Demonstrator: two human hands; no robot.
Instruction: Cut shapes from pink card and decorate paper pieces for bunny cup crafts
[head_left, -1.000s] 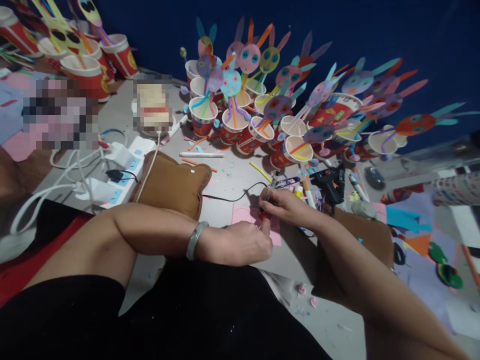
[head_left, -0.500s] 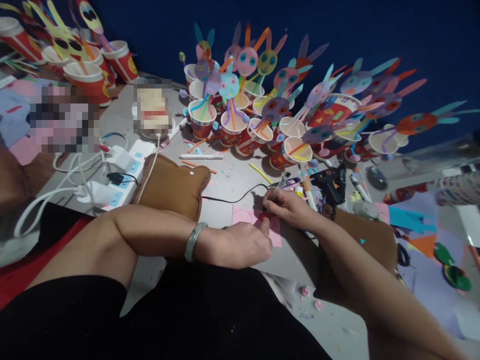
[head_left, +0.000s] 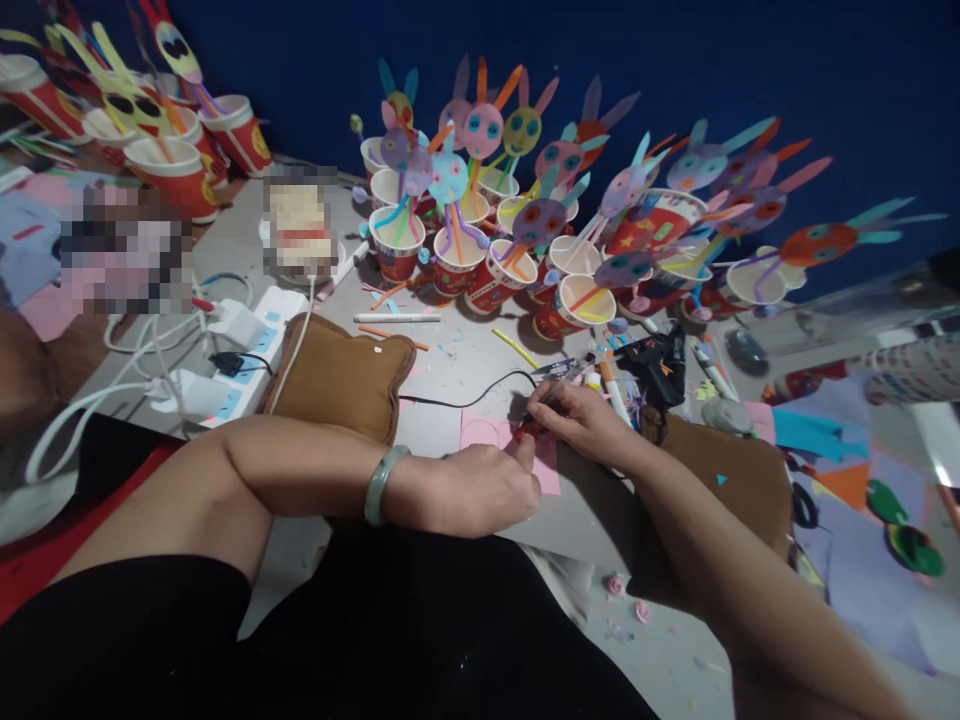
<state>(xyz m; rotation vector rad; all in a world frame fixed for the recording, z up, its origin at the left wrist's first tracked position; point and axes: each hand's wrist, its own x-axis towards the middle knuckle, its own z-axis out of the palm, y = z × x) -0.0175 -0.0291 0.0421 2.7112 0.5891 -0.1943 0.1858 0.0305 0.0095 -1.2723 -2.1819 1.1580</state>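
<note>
A pink sheet of paper (head_left: 550,478) lies on the table in front of me, with a round outline drawn on its left part. My left hand (head_left: 484,490) rests over its lower edge, fingers curled, the index fingertip pressing a small red object (head_left: 527,434) onto the paper. That object is mostly covered by my fingers, so its exact kind is unclear. Just right of it, my right hand (head_left: 581,422) pinches a slim pen (head_left: 551,396), its tip down beside the red object.
Paper cups (head_left: 575,305) with rabbit-faced straw figures crowd the back. A brown cushion (head_left: 341,375) and power strip (head_left: 255,350) lie left. A black glue gun (head_left: 656,365), another brown cushion (head_left: 720,475) and coloured paper (head_left: 862,580) are on the right. A person's arm (head_left: 26,370) shows far left.
The view has shifted slightly. Both hands stay at the red object on the pink paper; the pen in my right hand has changed its tilt a little.
</note>
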